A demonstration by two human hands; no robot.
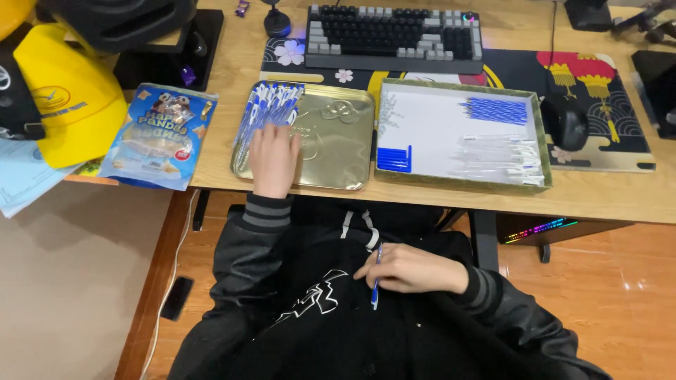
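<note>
Right grip (412, 269) clamped on blue pen (376, 281); left grip (273, 160) flat, fingers apart, on gold tin lid (338, 141) beside pens (267, 109).

Your left hand (273, 160) covered the lower ends of the blue pens (267, 112) on the gold tin lid (338, 141). At 9 o'clock, the yellow cap (70, 105) was cut off by the frame edge. Clear tubes (500, 158) in the tray (539, 134) were too blurred to count.
</note>
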